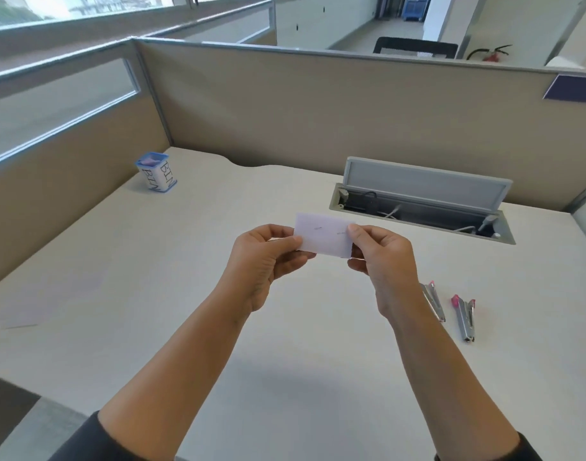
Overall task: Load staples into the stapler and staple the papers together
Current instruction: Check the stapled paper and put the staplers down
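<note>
Above the desk (301, 327), the left hand (265, 261) and right hand (383, 257) each pinch one end of the small white papers (323, 236), thumbs in front; two faint marks on it are unreadable. At four o'clock lie two staplers (464, 317), the nearer one (432, 299) partly hidden by the right wrist.

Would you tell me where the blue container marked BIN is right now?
In the head view the BIN container stands at the desk's far left corner by the partition, well away from both hands.
</note>
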